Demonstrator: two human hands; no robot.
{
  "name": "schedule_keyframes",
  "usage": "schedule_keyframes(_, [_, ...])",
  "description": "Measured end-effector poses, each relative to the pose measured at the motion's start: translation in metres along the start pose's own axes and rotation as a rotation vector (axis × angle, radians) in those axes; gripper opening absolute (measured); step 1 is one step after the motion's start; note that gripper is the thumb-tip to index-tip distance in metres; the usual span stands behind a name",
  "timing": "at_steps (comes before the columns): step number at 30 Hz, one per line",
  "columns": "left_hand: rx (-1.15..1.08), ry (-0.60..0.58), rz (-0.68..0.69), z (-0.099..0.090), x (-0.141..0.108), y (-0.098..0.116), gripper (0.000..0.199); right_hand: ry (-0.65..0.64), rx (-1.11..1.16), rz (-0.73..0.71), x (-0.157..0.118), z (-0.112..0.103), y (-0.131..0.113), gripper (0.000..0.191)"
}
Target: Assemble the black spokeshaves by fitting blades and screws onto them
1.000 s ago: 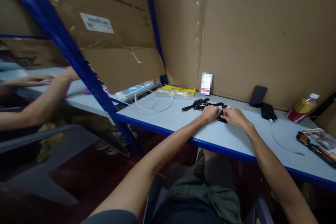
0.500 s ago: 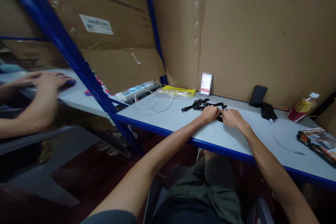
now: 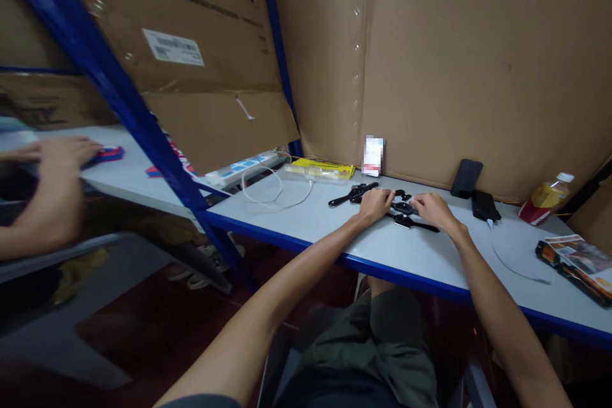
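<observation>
Left hand (image 3: 377, 204), right hand (image 3: 431, 209) half-curled around flat black part (image 3: 404, 208); can't tell grip's hold. Sideways slip could knock slim black long-handled tool (image 3: 415, 224) nearside.

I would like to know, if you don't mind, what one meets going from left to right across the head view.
Co-worker's hand, white power strip, yellow packet, left hand, right hand, cabled black device, bottle.

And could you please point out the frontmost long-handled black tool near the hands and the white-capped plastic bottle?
Frontmost long-handled black tool (image 3: 406, 222): head view, on its central body.
White-capped plastic bottle (image 3: 547, 199): head view, on its middle.
</observation>
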State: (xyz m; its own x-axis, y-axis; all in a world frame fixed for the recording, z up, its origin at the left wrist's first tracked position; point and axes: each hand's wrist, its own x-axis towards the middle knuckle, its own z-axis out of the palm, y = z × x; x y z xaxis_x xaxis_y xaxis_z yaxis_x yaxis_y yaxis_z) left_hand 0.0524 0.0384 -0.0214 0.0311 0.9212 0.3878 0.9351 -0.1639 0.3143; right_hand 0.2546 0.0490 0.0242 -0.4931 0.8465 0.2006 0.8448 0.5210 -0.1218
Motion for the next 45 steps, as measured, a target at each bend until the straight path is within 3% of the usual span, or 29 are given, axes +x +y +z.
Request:
schedule_keyframes(4, [0.000,0.004,-0.031,-0.002,0.001,-0.002,0.051,-0.140,0.149,-0.090,0.001,0.004,-0.003,0.029])
schedule_keyframes(7, [-0.006,0.021,-0.042,-0.001,0.002,-0.002,0.052,-0.236,0.125,-0.108,0.002,0.008,-0.009,0.040])
schedule_keyframes(16, [-0.005,0.237,-0.165,-0.006,0.010,-0.019,0.046,-0.271,0.207,-0.143,0.006,0.019,-0.005,0.042])
schedule_keyframes(19, [0.004,0.250,-0.175,-0.007,0.011,-0.024,0.041,-0.279,0.372,-0.174,0.007,0.019,0.000,0.040])
schedule_keyframes(23, [0.034,0.219,-0.156,-0.004,0.011,-0.029,0.038,-0.319,0.776,-0.116,0.008,0.014,0.019,0.041])
schedule_keyframes(26, [0.045,0.187,-0.101,0.001,0.010,-0.032,0.031,-0.141,0.946,-0.010,0.012,0.013,0.044,0.042])
schedule_keyframes(29, [0.031,0.127,0.014,0.006,0.009,-0.033,0.022,0.120,0.918,0.188,0.018,0.020,0.074,0.038])
schedule_keyframes(31, [0.021,0.075,0.124,0.010,0.008,-0.033,0.021,0.256,0.726,0.375,0.021,0.028,0.092,0.031])
schedule_keyframes(33, [0.035,0.041,0.251,0.013,0.007,-0.031,0.022,0.302,0.485,0.561,0.022,0.036,0.106,0.031])
schedule_keyframes(37, [0.107,0.000,0.409,0.018,0.005,-0.029,0.025,0.264,0.325,0.666,0.016,0.044,0.118,0.037])
schedule_keyframes(45, [-0.016,-0.087,0.435,0.019,0.002,-0.029,0.027,0.087,0.279,0.680,0.010,0.039,0.108,0.026])
